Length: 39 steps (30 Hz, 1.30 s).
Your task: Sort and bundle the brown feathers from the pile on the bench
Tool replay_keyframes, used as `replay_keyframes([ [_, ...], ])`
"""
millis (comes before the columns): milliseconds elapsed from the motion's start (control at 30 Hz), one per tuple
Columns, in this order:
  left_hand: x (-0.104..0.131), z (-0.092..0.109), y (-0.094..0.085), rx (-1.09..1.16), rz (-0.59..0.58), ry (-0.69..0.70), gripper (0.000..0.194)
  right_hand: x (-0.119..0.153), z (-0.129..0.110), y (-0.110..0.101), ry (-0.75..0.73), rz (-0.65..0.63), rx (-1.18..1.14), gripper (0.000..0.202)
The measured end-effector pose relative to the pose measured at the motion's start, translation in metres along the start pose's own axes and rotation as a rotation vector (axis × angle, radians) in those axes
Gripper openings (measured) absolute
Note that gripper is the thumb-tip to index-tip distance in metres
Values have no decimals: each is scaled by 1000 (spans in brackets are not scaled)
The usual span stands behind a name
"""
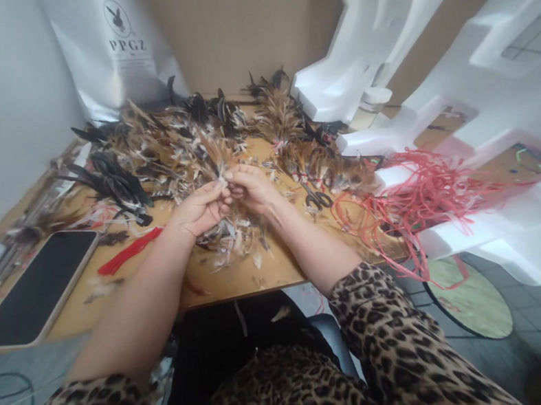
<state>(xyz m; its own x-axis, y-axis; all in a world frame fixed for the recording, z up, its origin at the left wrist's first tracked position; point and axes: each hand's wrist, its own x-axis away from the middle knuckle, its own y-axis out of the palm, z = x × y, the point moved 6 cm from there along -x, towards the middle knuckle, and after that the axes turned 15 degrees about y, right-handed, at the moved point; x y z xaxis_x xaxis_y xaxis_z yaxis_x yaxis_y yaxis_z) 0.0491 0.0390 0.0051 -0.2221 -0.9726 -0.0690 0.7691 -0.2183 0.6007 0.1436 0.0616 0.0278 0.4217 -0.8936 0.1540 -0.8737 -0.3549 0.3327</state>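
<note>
My left hand (203, 207) and my right hand (251, 188) meet over the middle of the table, fingertips pinched close together. Between them stands a small bunch of brown feathers (215, 149), its tips pointing away from me and its base at my fingers. Both hands are closed on that base. Just beyond lies a wide pile of brown and white feathers (149, 140), and small pale feathers (230, 241) are scattered beneath my hands. Tied bundles of brown feathers (321, 165) rest to the right of my right hand, beside black-handled scissors (319, 201).
A phone (37, 289) lies at the left, near a red strip bundle (130, 251) and black feathers (112, 181). Pink-red ribbon strands (420, 193) spill over white foam pieces (347, 77) at the right. A white printed bag (119, 54) stands behind. The table's front edge (259, 289) is close to me.
</note>
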Motion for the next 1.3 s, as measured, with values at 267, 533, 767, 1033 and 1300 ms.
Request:
replay_keyframes([
  [267, -5, 22, -18, -380, 308, 342, 26, 6, -11, -10, -244, 385, 353, 16],
  [533, -6, 27, -20, -450, 278, 431, 18, 6, -7, -7, -256, 367, 356, 19],
  [767, -7, 15, -13, -25, 68, 146, 16, 5, 0, 5, -101, 113, 50, 25],
  [1033, -8, 31, -20, -401, 233, 457, 14, 1, 5, -1, -87, 198, 9, 31],
  [1300, -5, 43, -17, -796, 252, 685, 12, 8, 0, 0, -141, 333, 129, 27],
])
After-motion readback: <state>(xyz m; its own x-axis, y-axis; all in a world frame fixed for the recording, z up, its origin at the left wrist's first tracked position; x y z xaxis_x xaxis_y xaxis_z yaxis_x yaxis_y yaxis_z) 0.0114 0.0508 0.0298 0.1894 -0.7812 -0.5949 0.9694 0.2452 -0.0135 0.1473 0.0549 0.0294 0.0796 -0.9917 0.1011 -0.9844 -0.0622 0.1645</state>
